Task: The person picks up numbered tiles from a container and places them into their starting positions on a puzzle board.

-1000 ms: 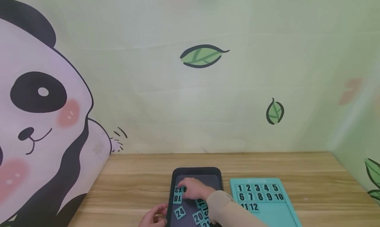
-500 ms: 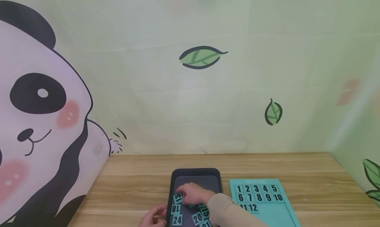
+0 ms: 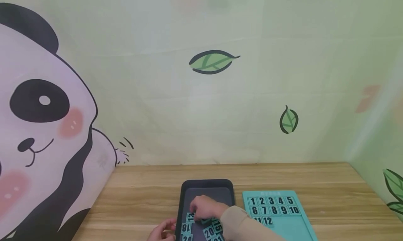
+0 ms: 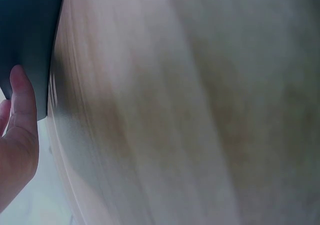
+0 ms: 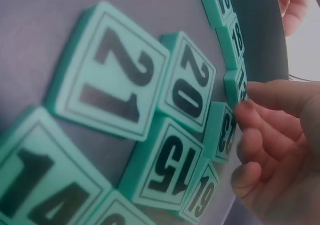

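Touching tile 13 [image 3: 190,217] w/ R hand [image 3: 206,207] in dark tray [image 3: 207,182], lower ctr of head view; can't tell if pinching w/ fingers. Resting L hand [image 3: 162,230] against tray's L side, btm ctr, w/ fingers fairly straight. Seeing tile 18 [image 3: 186,228] & tile 24 [image 3: 187,238] below, teal board [image 3: 291,228] lower R.

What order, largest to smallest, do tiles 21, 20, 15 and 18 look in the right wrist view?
1. Tile 21
2. Tile 20 and tile 15: too alike to rank
3. Tile 18
Nearness likely exaggerates these differences.
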### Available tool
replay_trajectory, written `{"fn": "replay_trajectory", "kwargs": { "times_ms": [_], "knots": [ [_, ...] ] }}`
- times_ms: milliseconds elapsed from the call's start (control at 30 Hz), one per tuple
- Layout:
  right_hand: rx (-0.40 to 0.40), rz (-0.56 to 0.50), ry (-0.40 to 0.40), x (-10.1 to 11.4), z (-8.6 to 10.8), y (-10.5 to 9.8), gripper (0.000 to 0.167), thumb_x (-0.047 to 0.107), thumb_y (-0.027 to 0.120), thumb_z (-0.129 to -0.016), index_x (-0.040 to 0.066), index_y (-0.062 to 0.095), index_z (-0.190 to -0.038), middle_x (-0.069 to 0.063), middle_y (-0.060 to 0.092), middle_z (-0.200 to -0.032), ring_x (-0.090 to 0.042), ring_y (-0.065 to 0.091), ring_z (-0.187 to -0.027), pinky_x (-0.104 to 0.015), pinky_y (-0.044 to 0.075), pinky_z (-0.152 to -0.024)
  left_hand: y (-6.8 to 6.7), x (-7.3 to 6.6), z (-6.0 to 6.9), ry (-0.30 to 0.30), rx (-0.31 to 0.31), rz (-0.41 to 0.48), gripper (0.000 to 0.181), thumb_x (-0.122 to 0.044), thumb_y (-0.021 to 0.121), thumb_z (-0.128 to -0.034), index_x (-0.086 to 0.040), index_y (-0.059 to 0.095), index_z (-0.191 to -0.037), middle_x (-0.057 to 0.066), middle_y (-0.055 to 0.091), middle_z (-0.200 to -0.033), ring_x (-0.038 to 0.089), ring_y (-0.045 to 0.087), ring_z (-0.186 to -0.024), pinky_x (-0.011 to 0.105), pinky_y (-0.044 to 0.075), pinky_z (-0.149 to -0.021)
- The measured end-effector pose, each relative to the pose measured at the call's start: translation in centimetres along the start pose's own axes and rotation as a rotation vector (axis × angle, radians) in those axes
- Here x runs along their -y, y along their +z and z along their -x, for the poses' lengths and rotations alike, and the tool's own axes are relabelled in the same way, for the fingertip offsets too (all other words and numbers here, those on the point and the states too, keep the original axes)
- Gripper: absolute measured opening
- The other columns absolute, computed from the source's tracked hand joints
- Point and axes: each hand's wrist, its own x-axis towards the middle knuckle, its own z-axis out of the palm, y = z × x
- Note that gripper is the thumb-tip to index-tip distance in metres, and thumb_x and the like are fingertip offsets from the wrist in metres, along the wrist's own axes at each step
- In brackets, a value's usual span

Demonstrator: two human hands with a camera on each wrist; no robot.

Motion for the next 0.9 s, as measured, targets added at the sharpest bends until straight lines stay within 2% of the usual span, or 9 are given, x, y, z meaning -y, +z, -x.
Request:
{"fn": "replay_trajectory", "kwargs": {
  "times_ms": [100,267,467,667,900],
  "knots": [
    [-0.006,0.037,-0.036,-0.13,-0.10,-0.21,0.024,0.013,0.065,-0.072,0.018,0.065,-0.096,0.008,0.057,-0.077,-0.004,0.050,-0.067,-0.020,0.041,-0.062,-0.05,0.03,0.03,-0.005,0.006,0.009,0.056,-0.005,0.050,-0.0747,0.005,0.036,-0.128,0.012,0.046,-0.109,0.016,0.053,-0.089,0.037,0.048,-0.074],
    [0.016,0.106,-0.102,-0.19,-0.02,-0.05,0.045,0.012,0.065,-0.071,0.027,0.059,-0.112,0.007,0.054,-0.095,-0.004,0.048,-0.079,-0.023,0.042,-0.071,-0.26,0.05,0.00,-0.022,0.011,0.010,0.055,-0.005,0.049,-0.0766,0.005,0.035,-0.129,0.013,0.045,-0.109,0.016,0.053,-0.089,0.037,0.048,-0.075],
    [0.054,0.143,-0.097,0.01,0.15,0.33,0.045,0.011,0.064,-0.071,0.032,0.059,-0.111,0.004,0.055,-0.107,-0.007,0.049,-0.089,-0.026,0.041,-0.080,-0.29,0.00,-0.10,-0.042,0.007,-0.004,0.055,-0.005,0.050,-0.0767,0.006,0.035,-0.129,0.013,0.046,-0.109,0.016,0.053,-0.089,0.037,0.048,-0.074],
    [0.069,0.159,-0.073,0.01,0.22,0.31,0.039,0.013,0.066,-0.071,0.027,0.062,-0.108,0.007,0.052,-0.089,-0.004,0.047,-0.074,-0.021,0.039,-0.067,-0.30,0.09,-0.08,-0.007,0.018,0.002,0.056,-0.005,0.049,-0.0755,0.008,0.034,-0.128,0.014,0.046,-0.108,0.016,0.054,-0.090,0.037,0.048,-0.075],
    [0.010,0.215,-0.083,-0.31,0.24,0.49,0.037,0.012,0.066,-0.070,0.024,0.064,-0.104,0.010,0.050,-0.078,-0.003,0.046,-0.068,-0.018,0.038,-0.062,-0.27,0.07,-0.10,0.002,0.021,-0.004,0.056,-0.005,0.049,-0.0752,0.009,0.034,-0.127,0.014,0.046,-0.108,0.017,0.054,-0.091,0.036,0.048,-0.074]
  ]
}}
